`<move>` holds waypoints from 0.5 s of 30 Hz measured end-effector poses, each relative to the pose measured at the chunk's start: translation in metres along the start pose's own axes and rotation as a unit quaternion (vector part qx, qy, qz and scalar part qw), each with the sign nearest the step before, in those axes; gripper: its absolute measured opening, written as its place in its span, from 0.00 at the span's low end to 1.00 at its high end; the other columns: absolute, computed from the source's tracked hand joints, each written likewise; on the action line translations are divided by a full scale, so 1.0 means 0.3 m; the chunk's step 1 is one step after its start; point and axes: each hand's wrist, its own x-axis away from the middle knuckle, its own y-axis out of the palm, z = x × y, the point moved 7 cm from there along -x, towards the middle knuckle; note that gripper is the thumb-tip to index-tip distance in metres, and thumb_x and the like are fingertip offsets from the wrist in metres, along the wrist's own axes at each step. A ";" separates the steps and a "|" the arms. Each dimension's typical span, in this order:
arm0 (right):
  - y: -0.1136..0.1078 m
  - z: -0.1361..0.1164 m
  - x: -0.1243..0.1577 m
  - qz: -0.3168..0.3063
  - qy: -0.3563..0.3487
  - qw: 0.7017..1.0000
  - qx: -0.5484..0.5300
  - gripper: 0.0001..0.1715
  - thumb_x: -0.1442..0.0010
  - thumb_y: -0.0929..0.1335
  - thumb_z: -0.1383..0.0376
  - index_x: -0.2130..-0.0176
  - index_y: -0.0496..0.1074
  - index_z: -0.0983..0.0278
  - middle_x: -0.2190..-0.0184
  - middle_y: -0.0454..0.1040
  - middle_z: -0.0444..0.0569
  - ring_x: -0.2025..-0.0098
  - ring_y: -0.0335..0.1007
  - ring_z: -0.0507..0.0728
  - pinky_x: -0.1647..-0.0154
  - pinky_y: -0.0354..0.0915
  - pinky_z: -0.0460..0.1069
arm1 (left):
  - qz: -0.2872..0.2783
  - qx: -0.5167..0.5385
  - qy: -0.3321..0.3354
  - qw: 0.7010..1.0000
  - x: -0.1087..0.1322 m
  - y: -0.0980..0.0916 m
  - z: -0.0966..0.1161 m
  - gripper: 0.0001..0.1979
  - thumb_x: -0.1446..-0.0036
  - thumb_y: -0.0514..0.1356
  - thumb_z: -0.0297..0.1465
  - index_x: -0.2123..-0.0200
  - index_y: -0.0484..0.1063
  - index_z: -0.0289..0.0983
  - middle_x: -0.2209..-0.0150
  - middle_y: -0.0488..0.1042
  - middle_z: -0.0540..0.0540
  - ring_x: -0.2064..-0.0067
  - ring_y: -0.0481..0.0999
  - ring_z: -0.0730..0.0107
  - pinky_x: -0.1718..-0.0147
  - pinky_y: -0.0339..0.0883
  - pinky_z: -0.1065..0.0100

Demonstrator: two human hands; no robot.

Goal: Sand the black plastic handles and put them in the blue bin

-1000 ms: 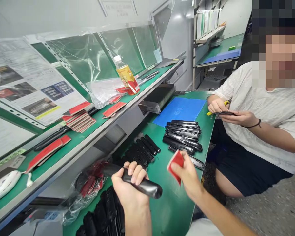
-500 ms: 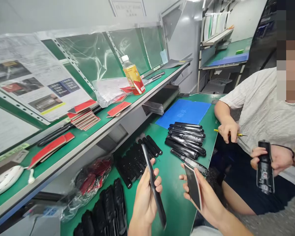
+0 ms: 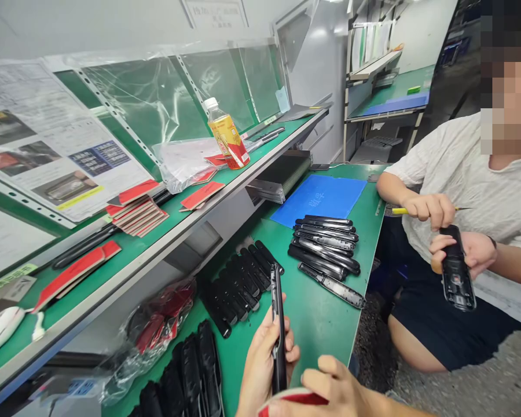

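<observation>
- While the left hand (image 3: 259,362) keeps its thumb and fingers wrapped round a black casing (image 3: 279,315), that piece has turned: its smooth dark side showed half a second ago, and its lighter, detailed side shows now.
- The right hand (image 3: 341,388) has come in from farther off to the side and sits low beside the left, fingers partly curled, pinching a red pad (image 3: 303,397).
- That pad has swung round too; its dark face showed earlier, whereas red and a pale edge show now. It overlaps the casing's lower end from here, but I cannot tell whether they touch.
- With the two held pieces so near each other, the work seems to centre on where they meet, and the casing's new facing looks deliberate.
- Beyond the left hand, the fanned black pieces (image 3: 234,284) to its left and the piled casings (image 3: 323,249) to its right lie on the bench (image 3: 315,315) as before.
- Well right of both hands, a co-worker's hand (image 3: 429,208) has brought a yellow tool (image 3: 400,211) closer to a dark shell (image 3: 459,286).
</observation>
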 end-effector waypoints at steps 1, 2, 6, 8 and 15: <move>-0.004 0.035 -0.015 -0.003 -0.004 1.000 0.021 0.19 0.33 0.64 0.60 0.45 0.74 0.57 0.51 0.80 0.35 0.67 0.70 0.55 0.73 0.64 0.51 | -0.013 -0.015 0.000 1.000 0.010 -0.004 -0.007 0.20 0.50 0.71 0.31 0.52 0.77 0.40 0.73 0.68 0.52 0.77 0.63 0.82 0.80 0.58 0.79; -0.022 0.091 -0.033 0.006 0.010 0.999 0.042 0.20 0.33 0.64 0.58 0.44 0.73 0.55 0.49 0.79 0.36 0.64 0.71 0.56 0.71 0.64 0.52 | -0.026 -0.034 -0.003 0.999 0.025 -0.010 -0.015 0.19 0.49 0.71 0.33 0.52 0.77 0.41 0.74 0.67 0.53 0.78 0.63 0.82 0.80 0.58 0.79; -0.136 0.452 -0.033 0.016 0.327 0.943 0.060 0.18 0.33 0.65 0.59 0.44 0.72 0.48 0.45 0.77 0.41 0.53 0.70 0.60 0.52 0.62 0.59 | -0.121 -0.088 -0.068 0.986 0.115 -0.012 -0.046 0.20 0.48 0.69 0.33 0.50 0.77 0.44 0.77 0.65 0.54 0.83 0.59 0.84 0.84 0.53 0.77; -0.168 0.527 -0.011 -0.003 0.383 0.923 0.043 0.18 0.31 0.64 0.59 0.44 0.73 0.49 0.45 0.77 0.44 0.52 0.70 0.61 0.50 0.62 0.61 | -0.147 -0.074 -0.077 0.983 0.147 -0.013 -0.036 0.16 0.45 0.67 0.31 0.52 0.78 0.44 0.77 0.66 0.54 0.85 0.56 0.85 0.86 0.52 0.76; -0.069 0.424 0.146 0.120 0.539 0.763 -0.337 0.25 0.33 0.64 0.51 0.41 0.70 0.57 0.43 0.73 0.52 0.50 0.71 0.59 0.48 0.68 0.56 | -0.084 0.011 -0.034 0.996 0.138 -0.047 -0.022 0.27 0.45 0.62 0.50 0.47 0.75 0.41 0.70 0.72 0.48 0.81 0.64 0.80 0.85 0.55 0.75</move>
